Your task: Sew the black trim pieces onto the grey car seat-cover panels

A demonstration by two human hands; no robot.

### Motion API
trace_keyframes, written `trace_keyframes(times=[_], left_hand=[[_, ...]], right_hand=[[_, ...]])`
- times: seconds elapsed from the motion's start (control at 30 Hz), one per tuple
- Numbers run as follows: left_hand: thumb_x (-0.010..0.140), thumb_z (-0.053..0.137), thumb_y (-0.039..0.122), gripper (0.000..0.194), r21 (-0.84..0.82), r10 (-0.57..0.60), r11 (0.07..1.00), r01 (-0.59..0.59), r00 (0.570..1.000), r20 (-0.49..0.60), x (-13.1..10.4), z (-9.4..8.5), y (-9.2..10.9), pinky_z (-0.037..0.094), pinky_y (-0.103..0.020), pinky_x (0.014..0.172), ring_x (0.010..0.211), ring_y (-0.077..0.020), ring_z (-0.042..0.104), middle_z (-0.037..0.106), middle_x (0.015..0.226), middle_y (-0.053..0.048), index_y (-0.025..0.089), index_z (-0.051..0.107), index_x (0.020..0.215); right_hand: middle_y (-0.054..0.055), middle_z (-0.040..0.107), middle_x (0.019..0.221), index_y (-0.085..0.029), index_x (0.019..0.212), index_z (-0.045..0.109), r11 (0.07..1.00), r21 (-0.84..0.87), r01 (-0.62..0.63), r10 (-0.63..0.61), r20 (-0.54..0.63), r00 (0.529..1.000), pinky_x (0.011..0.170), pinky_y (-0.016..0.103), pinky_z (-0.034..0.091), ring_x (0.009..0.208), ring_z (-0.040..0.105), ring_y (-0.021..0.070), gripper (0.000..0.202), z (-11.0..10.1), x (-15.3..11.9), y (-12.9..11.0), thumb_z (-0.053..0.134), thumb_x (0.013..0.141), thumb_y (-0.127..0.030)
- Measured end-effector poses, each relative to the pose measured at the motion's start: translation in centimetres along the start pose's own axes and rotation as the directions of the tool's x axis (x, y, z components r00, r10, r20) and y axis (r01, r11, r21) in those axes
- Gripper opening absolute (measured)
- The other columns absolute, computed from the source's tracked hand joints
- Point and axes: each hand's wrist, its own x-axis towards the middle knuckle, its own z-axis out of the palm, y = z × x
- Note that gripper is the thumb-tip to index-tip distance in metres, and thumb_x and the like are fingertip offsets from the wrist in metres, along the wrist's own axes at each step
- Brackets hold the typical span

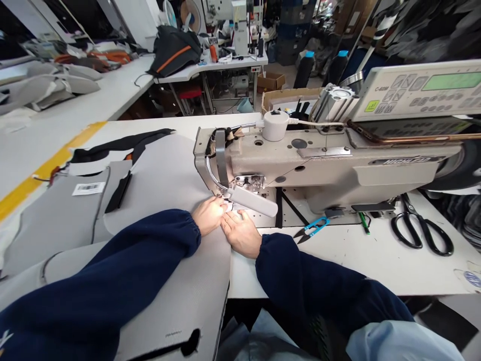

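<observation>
At the needle end of a beige sewing machine [278,155], both hands are close together on a large grey fabric panel [165,175]. My left hand [208,215] is closed, its fingertips bunched beside a small white piece [229,205]; what they grip is hidden. Just to the right, my right hand [241,234] lies with its fingers stretched out over the panel's right edge, fingertips nearly meeting the left ones. A grey lamp head [255,201] hangs above the right fingers and partly hides the needle area.
Blue thread snips [311,229] lie right of my right hand, with black-handled scissors [423,225] farther right. A control panel [424,90] stands over the machine. More grey fabric with a barcode label [88,188] spreads to the left. Behind is another sewing table [210,67].
</observation>
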Motion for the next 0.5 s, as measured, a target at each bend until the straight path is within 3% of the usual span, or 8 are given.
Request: trace_keyframes(times=[0.17, 0.27, 0.33, 0.43, 0.5], left_hand=[[0.085, 0.043, 0.014, 0.023, -0.099, -0.071, 0.993, 0.068, 0.997, -0.021, 1.1, -0.1, 0.1, 0.047, -0.031, 0.086, 0.093, -0.0205, 0.057, 0.064, 0.095, -0.009, 0.014, 0.066, 0.089], [0.085, 0.040, 0.011, 0.027, -0.134, -0.011, 0.991, 0.003, 0.998, -0.065, 0.1, -1.6, 0.3, 0.048, -0.030, 0.083, 0.089, -0.0195, 0.057, 0.063, 0.093, -0.010, 0.013, 0.065, 0.093], [0.089, 0.036, 0.014, 0.030, -0.159, 0.065, 0.984, -0.081, 0.992, -0.107, -2.6, -2.8, 0.2, 0.049, -0.030, 0.079, 0.083, -0.0184, 0.057, 0.062, 0.089, -0.010, 0.013, 0.065, 0.092], [0.095, 0.027, 0.025, 0.039, -0.205, 0.147, 0.964, -0.169, 0.982, -0.117, -9.4, -3.2, -1.2, 0.049, -0.028, 0.073, 0.077, -0.0163, 0.056, 0.060, 0.086, -0.008, 0.015, 0.065, 0.093], [0.095, 0.030, 0.031, 0.038, -0.205, 0.111, 0.969, -0.134, 0.987, -0.119, -13.9, -2.2, -3.1, 0.048, -0.026, 0.082, 0.091, -0.0164, 0.058, 0.061, 0.103, -0.009, 0.018, 0.060, 0.115]], right_hand=[[0.019, 0.049, 0.132, -0.002, 0.123, 0.050, 0.993, 0.108, -0.052, 0.043, 0.080, 0.996, 0.093, 0.044, 0.037, 0.123, 0.039, 0.0297, 0.041, -0.6, 0.0, 0.3, 0.039, 0.084, -0.008], [0.016, 0.051, 0.129, -0.006, 0.129, 0.047, 0.966, 0.243, -0.089, 0.072, 0.080, 0.994, 0.091, 0.041, 0.038, 0.122, 0.041, 0.0270, 0.050, -0.9, 0.0, 0.9, 0.042, 0.079, -0.006], [0.012, 0.056, 0.123, -0.010, 0.130, 0.047, 0.928, 0.352, -0.126, 0.115, 0.052, 0.992, 0.091, 0.037, 0.038, 0.114, 0.047, 0.0227, 0.053, -1.0, 0.0, 1.4, 0.040, 0.078, -0.004], [0.008, 0.060, 0.112, -0.015, 0.124, 0.052, 0.853, 0.483, -0.197, 0.216, 0.016, 0.976, 0.092, 0.033, 0.038, 0.104, 0.051, 0.0186, 0.040, -1.0, 0.3, 1.8, 0.039, 0.086, -0.010], [0.007, 0.061, 0.105, -0.016, 0.114, 0.056, 0.823, 0.517, -0.236, 0.266, 0.016, 0.964, 0.092, 0.033, 0.037, 0.102, 0.051, 0.0196, 0.028, -0.9, 0.7, 1.8, 0.043, 0.091, -0.024]])
